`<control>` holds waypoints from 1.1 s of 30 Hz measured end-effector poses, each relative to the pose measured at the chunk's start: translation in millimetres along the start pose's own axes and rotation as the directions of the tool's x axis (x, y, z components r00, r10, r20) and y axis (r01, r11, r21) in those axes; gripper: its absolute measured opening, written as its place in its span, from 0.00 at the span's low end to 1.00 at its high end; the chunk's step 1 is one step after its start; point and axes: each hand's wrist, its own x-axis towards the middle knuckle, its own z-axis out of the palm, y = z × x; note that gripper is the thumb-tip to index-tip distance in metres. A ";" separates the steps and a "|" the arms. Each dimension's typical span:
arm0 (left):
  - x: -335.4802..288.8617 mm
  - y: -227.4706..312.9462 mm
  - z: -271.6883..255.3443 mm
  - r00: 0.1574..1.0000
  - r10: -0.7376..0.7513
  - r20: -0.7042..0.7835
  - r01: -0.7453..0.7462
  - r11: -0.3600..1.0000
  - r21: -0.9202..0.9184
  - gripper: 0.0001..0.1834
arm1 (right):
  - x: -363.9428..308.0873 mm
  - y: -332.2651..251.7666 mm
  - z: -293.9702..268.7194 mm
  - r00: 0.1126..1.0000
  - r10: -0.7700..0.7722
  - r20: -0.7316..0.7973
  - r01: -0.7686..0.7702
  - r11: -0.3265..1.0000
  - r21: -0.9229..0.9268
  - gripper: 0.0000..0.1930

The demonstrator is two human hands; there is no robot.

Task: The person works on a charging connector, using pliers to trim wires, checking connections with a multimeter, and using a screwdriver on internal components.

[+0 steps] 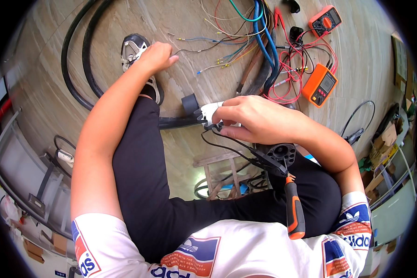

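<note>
My left hand (156, 57) reaches forward over the floor beside a black-and-white shoe (133, 47). Its fingers are closed, and a thin black wire (194, 50) runs from them to a fanned-out bunch of wires (238, 39) with coloured tips. My right hand (252, 118) is curled at the centre over a white-and-black object (209, 114) with dark prongs, partly covered by the fingers. A thin black lead (227, 137) loops from there toward my right knee. Its fingers bend inward; what they grip is hidden.
An orange multimeter (325, 21) and another orange meter (320, 86) lie at right among red leads (289, 69). Thick black cable (85, 55) curves at left. A dark short tube (190, 104) stands near centre. An orange-handled tool (294, 213) lies over my right thigh.
</note>
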 end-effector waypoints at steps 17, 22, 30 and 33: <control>53.0 50.3 0.5 0.905 0.171 -0.390 -0.239 0.962 -0.135 0.22 | -1.7 2.5 8.0 0.986 -0.105 -0.128 0.100 0.994 -0.040 0.07; 69.0 65.6 -5.7 0.936 0.104 -0.335 -0.179 0.963 -0.201 0.35 | -2.6 0.6 9.0 0.993 -0.069 -0.098 0.068 0.998 -0.018 0.09; 105.2 83.9 -37.0 0.865 -0.104 -0.491 -0.129 0.900 -0.417 0.36 | -3.1 7.7 24.0 0.972 -0.144 -0.186 0.132 0.988 -0.078 0.07; 120.0 84.2 -42.7 0.853 -0.135 -0.504 -0.052 0.939 -0.341 0.30 | -2.5 6.4 25.8 0.971 -0.158 -0.181 0.137 0.983 -0.123 0.07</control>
